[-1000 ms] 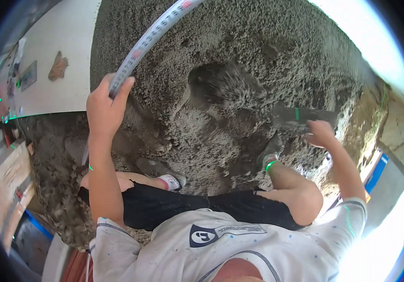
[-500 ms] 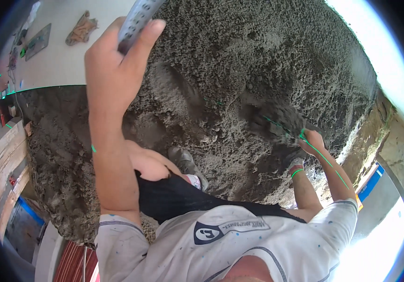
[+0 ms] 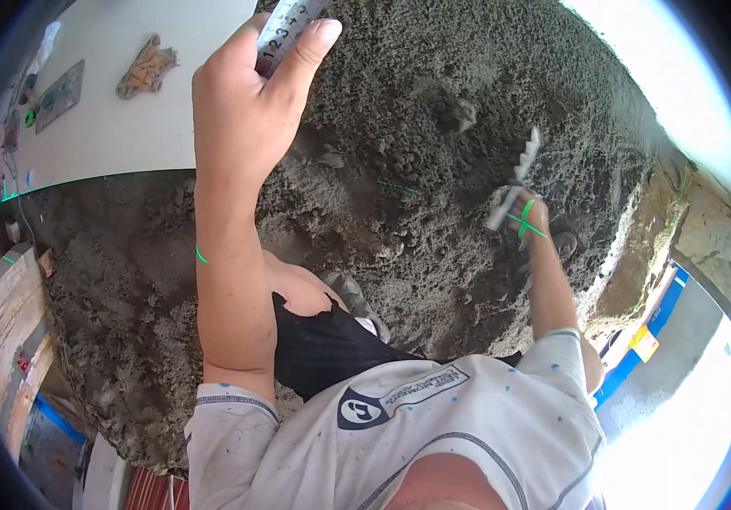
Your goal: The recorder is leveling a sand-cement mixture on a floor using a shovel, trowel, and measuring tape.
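My left hand (image 3: 251, 98), raised at the upper left, is closed around the end of a grey graduated measuring stick (image 3: 289, 30). The stick runs up out of the picture. Low over the rough grey wet mortar or screed (image 3: 433, 76), my right hand (image 3: 532, 212) grips a tool with a pale toothed edge (image 3: 529, 157). It looks like a notched trowel, partly blurred and partly hidden by the fingers. Green laser light falls across my right hand and my left forearm.
A smooth pale slab (image 3: 119, 136) lies at the upper left, with a flat trowel (image 3: 59, 98) and a crumpled brown rag (image 3: 149, 68) on it. My shoe (image 3: 357, 302) stands in the mortar. Boards (image 3: 8, 314) line the left side; a blue level-like bar (image 3: 667, 297) is at right.
My left hand and the measuring stick have shifted right in the picture. My right hand has moved up and left, and the toothed tool now shows. The view has turned slightly.
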Motion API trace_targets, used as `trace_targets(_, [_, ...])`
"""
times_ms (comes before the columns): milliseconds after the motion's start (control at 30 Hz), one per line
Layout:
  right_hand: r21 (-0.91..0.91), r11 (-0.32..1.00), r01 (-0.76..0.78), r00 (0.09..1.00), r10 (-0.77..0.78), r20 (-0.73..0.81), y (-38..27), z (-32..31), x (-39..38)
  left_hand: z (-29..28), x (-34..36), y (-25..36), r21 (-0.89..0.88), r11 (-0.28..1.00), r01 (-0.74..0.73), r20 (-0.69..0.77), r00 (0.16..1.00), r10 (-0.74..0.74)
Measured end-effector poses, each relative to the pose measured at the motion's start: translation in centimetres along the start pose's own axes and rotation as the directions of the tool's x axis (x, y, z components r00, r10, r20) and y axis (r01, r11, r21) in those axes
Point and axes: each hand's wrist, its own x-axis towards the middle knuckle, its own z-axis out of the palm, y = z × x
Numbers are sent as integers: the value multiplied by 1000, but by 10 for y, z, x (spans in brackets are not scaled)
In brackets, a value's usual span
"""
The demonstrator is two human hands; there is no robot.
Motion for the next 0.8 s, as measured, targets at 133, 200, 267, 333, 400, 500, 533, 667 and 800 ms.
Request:
trace_targets(133, [50,990,-128,964,113,240,15,144,-44,-21,-8,-11,-45,998,51,-22,998,-52])
trace_targets(200, [31,995,-92,955,79,287,8,174,-69,-33,-13,-14,-64,998,17,-45,999,-20])
trace_targets(267, [34,999,-14,956,4,293,6,183,-77,-38,-16,-15,-79,997,16,-46,999,-19])
trace_targets(333, [17,1000,-15,951,9,309,0,197,-84,-42,-17,-13,-94,996,-10,-60,998,5])
trace_targets(400, [-36,999,16,942,-3,336,-2,209,-94,-42,-20,-5,-86,996,-3,-65,998,-2])
trace_targets(500, [-86,994,65,907,-23,420,-4,241,-100,-40,-22,8,-66,997,-51,-57,997,47])
trace_targets(533, [-135,987,83,896,-15,444,-7,251,-101,-38,-22,12,-52,994,-101,-45,994,99])
trace_targets(667, [-344,908,239,842,-17,539,-19,305,-143,-39,-26,16,-19,998,-61,-72,996,60])
trace_targets(800, [-309,880,360,770,-93,632,-63,288,-146,-53,-26,21,54,998,-46,-136,989,53])
